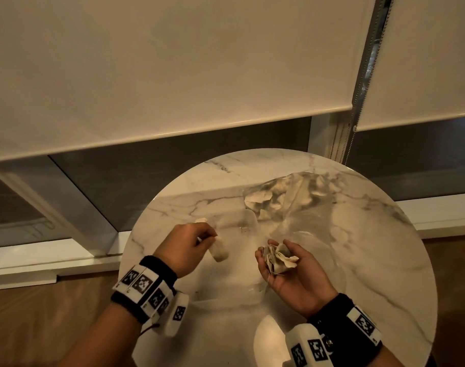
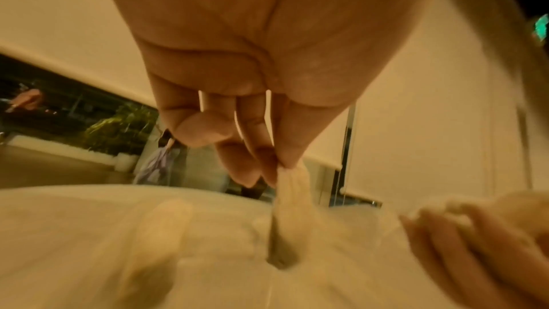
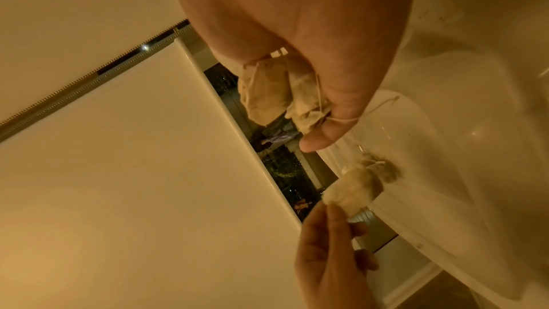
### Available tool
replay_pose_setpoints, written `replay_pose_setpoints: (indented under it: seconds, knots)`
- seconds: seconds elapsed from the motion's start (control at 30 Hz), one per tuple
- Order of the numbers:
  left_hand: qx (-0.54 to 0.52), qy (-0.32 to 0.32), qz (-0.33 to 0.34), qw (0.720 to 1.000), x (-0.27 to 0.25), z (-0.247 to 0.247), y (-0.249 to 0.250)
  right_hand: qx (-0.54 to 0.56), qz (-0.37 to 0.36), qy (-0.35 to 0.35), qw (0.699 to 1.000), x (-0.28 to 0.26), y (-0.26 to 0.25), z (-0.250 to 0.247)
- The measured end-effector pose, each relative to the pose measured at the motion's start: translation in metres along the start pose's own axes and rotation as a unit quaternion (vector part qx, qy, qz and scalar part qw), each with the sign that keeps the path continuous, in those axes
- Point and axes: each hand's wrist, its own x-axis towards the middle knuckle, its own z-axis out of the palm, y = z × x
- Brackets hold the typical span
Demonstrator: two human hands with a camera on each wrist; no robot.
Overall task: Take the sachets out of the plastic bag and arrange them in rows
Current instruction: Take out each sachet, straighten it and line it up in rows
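head cam looks down over round table (image 1: 252, 165); wrist cams sit close under palms, both sharing table edge.

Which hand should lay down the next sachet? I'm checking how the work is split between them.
Left. The left hand already pinches a single sachet that hangs low over bare marble table. The right hand is palm-up, cupping a bunch of sachets, so it serves better as the supply.

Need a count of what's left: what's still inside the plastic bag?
Several crumpled sachets show through the clear plastic bag at its far end. Folds and glare hide the rest, so no count.
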Motion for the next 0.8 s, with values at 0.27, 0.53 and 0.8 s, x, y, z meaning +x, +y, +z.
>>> replay_pose_setpoints:
  seconds: [0.27,0.53,0.8]
  knots:
    - [0.108,-0.071,-0.082,0.988,0.026,0.012,-0.044,-0.008,0.000,0.005,1.000,0.002,0.000,-0.002]
    - [0.235,-0.055,-0.094,0.966,0.051,0.004,-0.050,-0.017,0.003,0.010,1.000,0.004,0.000,-0.002]
    - [0.279,-0.062,-0.099,0.953,0.065,0.006,-0.042,-0.021,0.006,0.011,1.000,0.000,-0.001,0.001]
